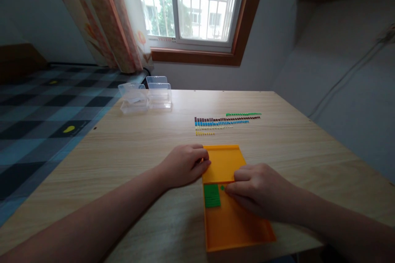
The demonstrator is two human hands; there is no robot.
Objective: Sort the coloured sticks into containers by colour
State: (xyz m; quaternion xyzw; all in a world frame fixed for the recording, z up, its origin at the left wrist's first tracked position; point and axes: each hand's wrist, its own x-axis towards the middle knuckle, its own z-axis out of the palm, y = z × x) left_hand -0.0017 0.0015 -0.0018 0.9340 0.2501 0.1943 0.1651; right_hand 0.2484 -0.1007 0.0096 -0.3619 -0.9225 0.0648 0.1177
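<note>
- The fingers [231,188] of the right hand [262,185] are bunched close together, tips down by the orange, flat plastic tray [236,230]. I cannot tell if they pinch anything.
- Just left of those tips, inside the tray, is 1 tiny green piece [222,188]. I cannot tell if they touch it.
- A bit more to the left of the tips lies 1 flat, green, plastic-looking rectangle with lines [212,195], near the tray's left wall.
- The left hand [185,166] has its fingers curled at the tray's left edge, farther out than the right fingertips. I cannot tell how tight they are.
- To do this well, I think the left fingers should hold the tray very still.
- The right fingers should use only their tips and push softly, or the tiny piece could flip or slide.
- Lifting the right knuckles a little may help the eyes see it.
- Past all the fingers, 5 rows of tiny coloured bits [200,123] lie on the pale wooden table [154,135]. Reach carefully there, as a bump could mix them.
</note>
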